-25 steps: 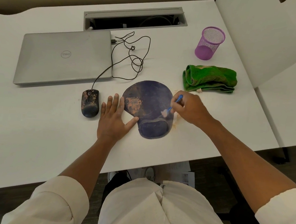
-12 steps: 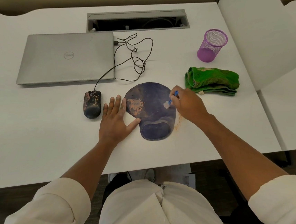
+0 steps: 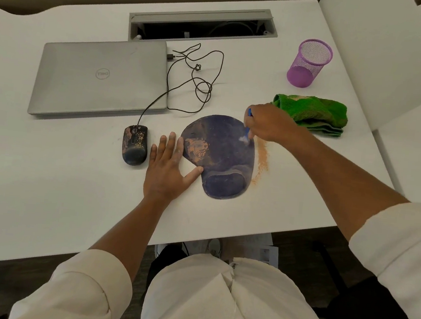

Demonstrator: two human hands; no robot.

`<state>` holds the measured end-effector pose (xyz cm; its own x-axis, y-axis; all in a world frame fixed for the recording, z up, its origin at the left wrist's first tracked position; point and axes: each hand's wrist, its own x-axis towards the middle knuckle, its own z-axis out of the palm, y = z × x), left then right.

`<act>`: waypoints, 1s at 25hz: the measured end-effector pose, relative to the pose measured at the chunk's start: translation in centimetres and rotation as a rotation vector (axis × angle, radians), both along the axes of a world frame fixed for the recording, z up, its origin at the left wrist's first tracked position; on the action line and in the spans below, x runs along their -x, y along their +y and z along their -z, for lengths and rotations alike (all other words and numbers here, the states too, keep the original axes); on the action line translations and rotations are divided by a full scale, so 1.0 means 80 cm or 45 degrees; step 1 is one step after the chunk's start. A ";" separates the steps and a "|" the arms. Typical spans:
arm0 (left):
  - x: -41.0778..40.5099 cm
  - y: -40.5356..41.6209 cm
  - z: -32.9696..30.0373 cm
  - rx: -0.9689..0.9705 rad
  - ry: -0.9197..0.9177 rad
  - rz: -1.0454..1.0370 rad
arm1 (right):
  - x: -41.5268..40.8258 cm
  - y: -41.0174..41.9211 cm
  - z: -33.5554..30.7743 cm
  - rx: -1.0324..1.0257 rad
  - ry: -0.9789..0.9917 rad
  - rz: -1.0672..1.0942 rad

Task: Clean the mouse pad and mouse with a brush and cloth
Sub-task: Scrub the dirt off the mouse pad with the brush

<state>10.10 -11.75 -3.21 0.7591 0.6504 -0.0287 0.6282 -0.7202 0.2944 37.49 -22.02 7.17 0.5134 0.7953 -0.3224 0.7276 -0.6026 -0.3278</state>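
With the left hand (image 3: 167, 170) spread flat on the tabletop (image 3: 47, 182) against the mouse pad (image 3: 220, 157), the right hand's (image 3: 266, 125) grip pinched the brush (image 3: 247, 127); short outward strokes would likely work best.

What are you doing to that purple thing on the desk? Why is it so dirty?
A person is brushing dirt off a dark blue mouse pad. The right hand grips a small blue brush at the pad's upper right edge, and orange dust lies on the desk beside that edge. The left hand rests flat, touching the pad's left side. An orange patch still shows on the pad. The dirty mouse and the green cloth lie untouched.
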 end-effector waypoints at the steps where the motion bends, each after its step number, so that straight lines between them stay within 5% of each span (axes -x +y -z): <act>1: 0.000 0.000 0.001 -0.006 -0.018 0.000 | -0.006 0.001 -0.005 0.050 0.004 -0.015; 6: 0.000 0.000 0.000 -0.013 -0.024 0.001 | -0.007 -0.002 -0.011 -0.226 0.127 0.074; 10: 0.000 0.000 0.000 -0.005 -0.012 0.004 | -0.002 -0.019 0.001 0.012 0.009 0.013; 15: 0.000 0.001 -0.001 0.001 0.010 0.006 | 0.001 -0.024 -0.008 -0.332 0.076 0.090; 20: -0.001 0.000 -0.002 0.004 -0.003 0.005 | 0.014 -0.040 0.006 -0.075 0.021 0.021; 25: 0.000 0.001 -0.001 0.002 -0.002 0.009 | 0.037 -0.035 -0.006 -0.390 0.243 -0.030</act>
